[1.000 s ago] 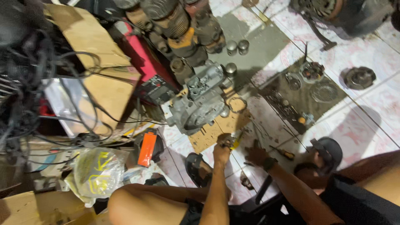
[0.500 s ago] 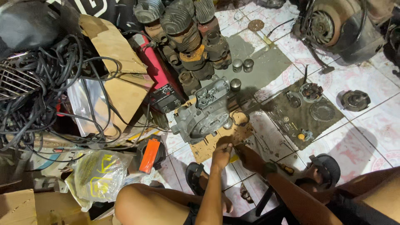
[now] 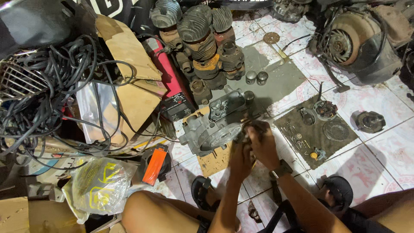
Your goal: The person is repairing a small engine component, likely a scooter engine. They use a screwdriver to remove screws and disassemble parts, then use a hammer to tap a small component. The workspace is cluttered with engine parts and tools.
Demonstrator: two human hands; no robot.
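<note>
A grey engine crankcase [image 3: 211, 125] lies on a scrap of cardboard [image 3: 213, 162] on the tiled floor. My left hand [image 3: 239, 159] and my right hand [image 3: 262, 146] are pressed together at its right end. Both are closed around a small dark part [image 3: 250, 128] that touches the case. The fingers hide what the part is. My right wrist carries a dark watch [image 3: 280, 169]. My bare knees and forearms fill the bottom of the view.
Right of my hands a dark mat [image 3: 340, 140] holds several small parts and screws. Finned cylinders [image 3: 202, 34] and a red box [image 3: 172, 86] stand behind the case. Tangled black cables [image 3: 47, 95] lie left, a fan-cooled engine [image 3: 358, 39] top right, and a plastic bag [image 3: 97, 185] and orange tool [image 3: 155, 166] bottom left.
Both hands have come together at the crankcase's right end and closed on the dark part. The view has shifted, so the floor scene sits lower in frame.
</note>
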